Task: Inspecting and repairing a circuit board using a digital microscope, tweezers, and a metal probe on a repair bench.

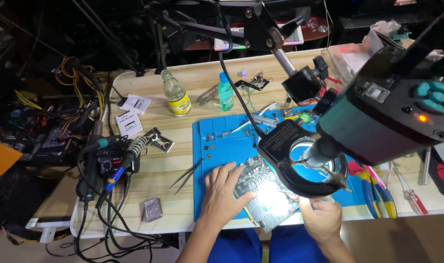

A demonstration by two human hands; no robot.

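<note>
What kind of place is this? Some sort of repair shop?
Most likely an electronics repair bench. A circuit board lies on a blue work mat under a ring-lit microscope, with a soldering station and tweezers beside it.

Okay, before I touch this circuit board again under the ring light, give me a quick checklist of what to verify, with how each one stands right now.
1. Left hand flat on the circuit board, steadying it: ok.
2. Board lying on the blue work mat: ok.
3. Ring light lit over the board: ok, bright glare at centre.
4. Right hand has its tool ready: cannot tell, fingers hidden under the ring light.
5. Tweezers lying beside the left hand: ok.
6. Soldering iron parked in its stand: ok.
</note>
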